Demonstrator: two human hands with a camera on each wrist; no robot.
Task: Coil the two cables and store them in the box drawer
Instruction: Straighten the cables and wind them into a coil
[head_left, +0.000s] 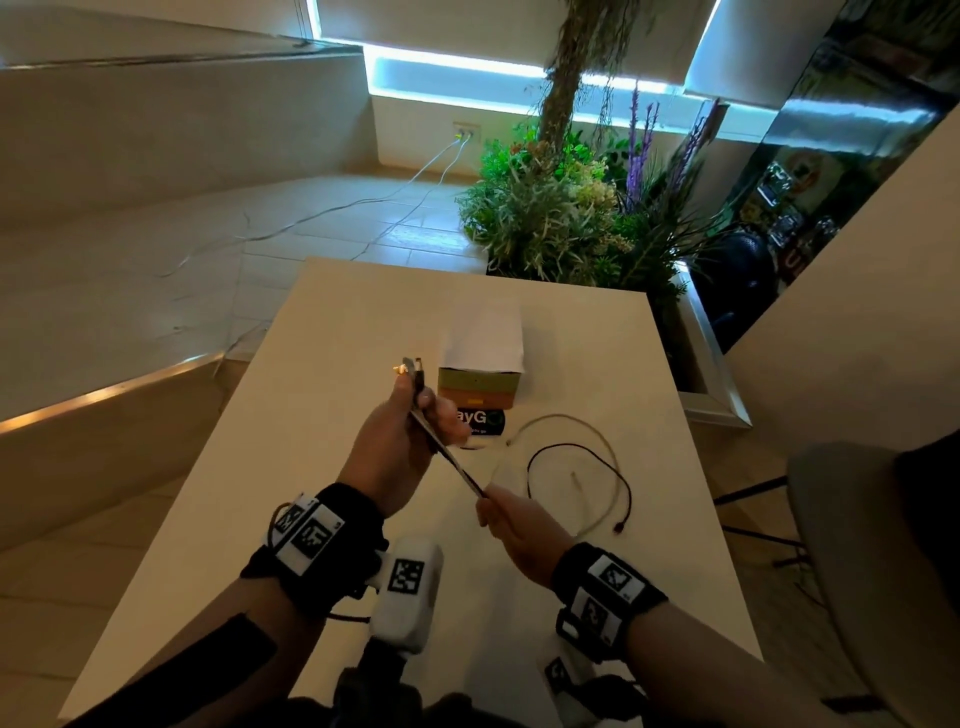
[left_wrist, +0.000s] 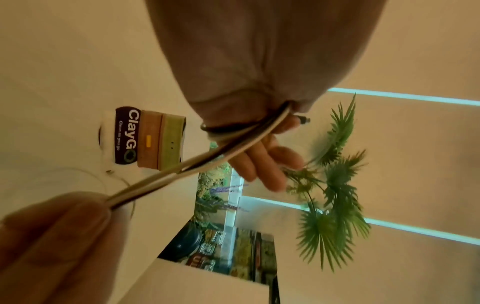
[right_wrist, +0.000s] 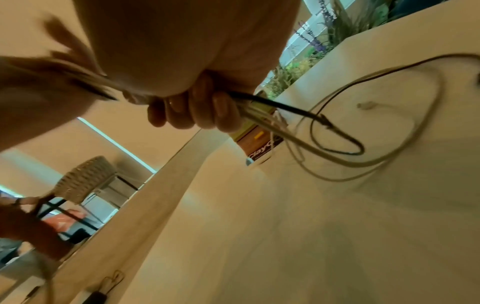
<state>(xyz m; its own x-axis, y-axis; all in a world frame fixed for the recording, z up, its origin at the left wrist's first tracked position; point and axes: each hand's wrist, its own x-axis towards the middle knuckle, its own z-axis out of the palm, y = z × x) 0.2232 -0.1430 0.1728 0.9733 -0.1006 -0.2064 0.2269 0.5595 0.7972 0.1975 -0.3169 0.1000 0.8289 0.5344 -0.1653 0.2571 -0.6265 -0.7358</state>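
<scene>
Over the white table (head_left: 322, 467) my left hand (head_left: 410, 415) grips a black and a white cable together, their plug ends (head_left: 413, 366) sticking up above the fist. Both cables run taut down to my right hand (head_left: 501, 512), which pinches them in its fingertips (right_wrist: 207, 111). Beyond it the black cable (head_left: 629, 493) and white cable (head_left: 558, 415) lie in loose loops on the table. The small box (head_left: 480, 364) stands just behind, green and brown front towards me, a ClayGo label (left_wrist: 127, 135) at its foot. I cannot tell whether its drawer stands out.
A white marker-tagged device (head_left: 405, 587) sits at the near table edge between my wrists. A planter of green and purple plants (head_left: 561, 218) stands past the far right corner. A grey chair (head_left: 852, 545) is at the right. Thin wires trail across the floor (head_left: 311, 218).
</scene>
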